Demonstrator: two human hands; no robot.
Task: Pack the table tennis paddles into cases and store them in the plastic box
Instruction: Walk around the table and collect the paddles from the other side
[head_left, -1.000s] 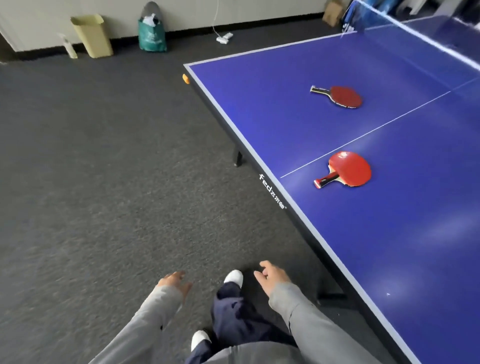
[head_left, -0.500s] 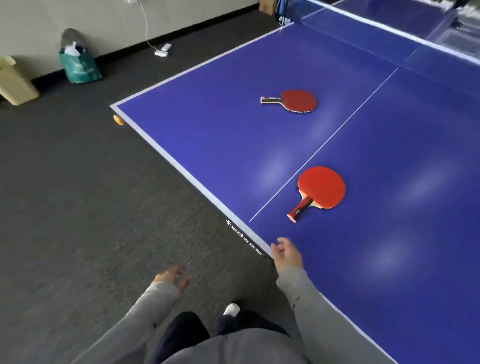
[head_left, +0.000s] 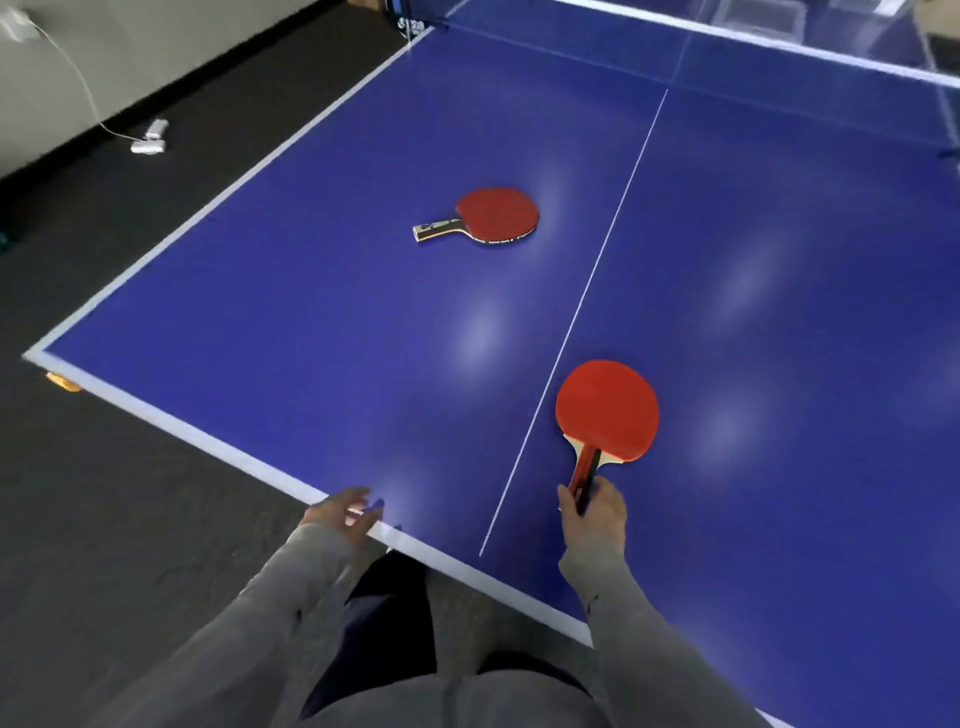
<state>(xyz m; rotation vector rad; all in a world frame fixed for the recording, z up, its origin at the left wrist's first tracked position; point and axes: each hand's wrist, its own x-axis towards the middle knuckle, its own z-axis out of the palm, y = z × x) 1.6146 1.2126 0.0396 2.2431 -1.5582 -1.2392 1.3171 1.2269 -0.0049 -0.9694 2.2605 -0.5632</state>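
Two red paddles lie on the blue table tennis table (head_left: 311, 270). The near paddle (head_left: 607, 410) lies just right of the white centre line, its red and black handle pointing toward me. My right hand (head_left: 592, 512) grips the end of that handle. The far paddle (head_left: 496, 214) lies flat left of the centre line, its pale handle pointing left. My left hand (head_left: 340, 514) hovers at the table's near edge with relaxed fingers, holding nothing. No cases or plastic box are in view.
The net (head_left: 727, 31) runs across the top of the table. A white power strip with a cable (head_left: 150, 143) lies on the dark carpet by the wall at left. An orange object (head_left: 62, 382) sits under the table's left corner.
I have stepped up to the table. My right hand moved forward from the table edge and took hold of the near paddle's handle. My left hand rose to the table's edge.
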